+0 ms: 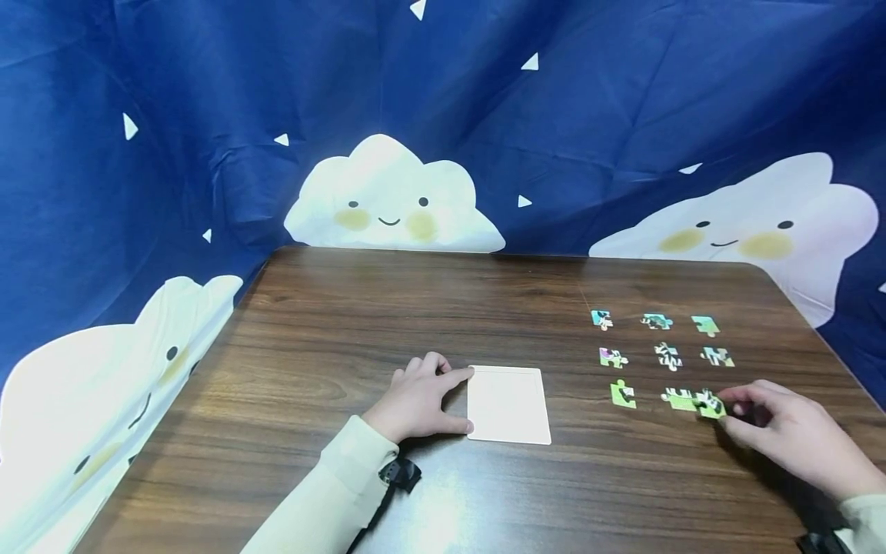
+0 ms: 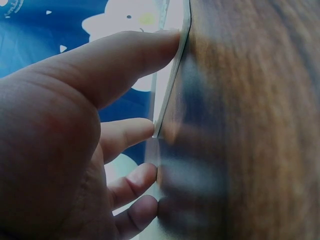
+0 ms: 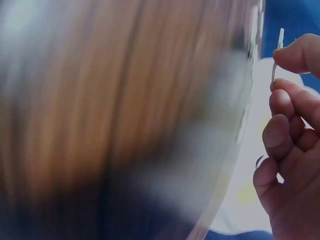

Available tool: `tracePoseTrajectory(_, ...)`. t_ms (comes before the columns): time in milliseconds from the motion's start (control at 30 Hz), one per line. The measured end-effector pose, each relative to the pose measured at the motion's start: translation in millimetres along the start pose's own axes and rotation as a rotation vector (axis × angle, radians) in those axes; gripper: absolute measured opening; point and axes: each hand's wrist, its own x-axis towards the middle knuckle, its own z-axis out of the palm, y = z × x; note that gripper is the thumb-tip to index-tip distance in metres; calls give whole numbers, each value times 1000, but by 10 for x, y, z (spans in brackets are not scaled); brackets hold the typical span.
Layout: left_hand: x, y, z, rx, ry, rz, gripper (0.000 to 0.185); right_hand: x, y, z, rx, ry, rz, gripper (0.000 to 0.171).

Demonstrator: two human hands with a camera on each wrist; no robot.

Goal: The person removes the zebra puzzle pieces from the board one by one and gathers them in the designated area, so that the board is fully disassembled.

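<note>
On the wooden table lies a white square puzzle board. My left hand rests beside it, with the thumb and index finger spread along its left edge, near the two corners. In the left wrist view those fingertips touch the board's edge. At the right, my right hand pinches a green, black and white jigsaw piece between thumb and index finger. The right wrist view shows this piece edge-on, held above the tabletop. It partly overlaps another green piece in the head view.
Several loose jigsaw pieces lie in rows right of the board, among them a plain green one, a black-and-white one and a green one. Behind the wooden table hangs a blue cloth with white clouds.
</note>
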Motion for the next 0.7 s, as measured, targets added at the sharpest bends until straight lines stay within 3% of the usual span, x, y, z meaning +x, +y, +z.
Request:
tracePoseTrajectory(333,-8,-13,6,10,2,-7,79,35,365,-85,-54,-36,52,25)
tracePoseTrajectory(700,5,6,-3,14,-10,-11,80,91,479,-102,-88,-167,115,25)
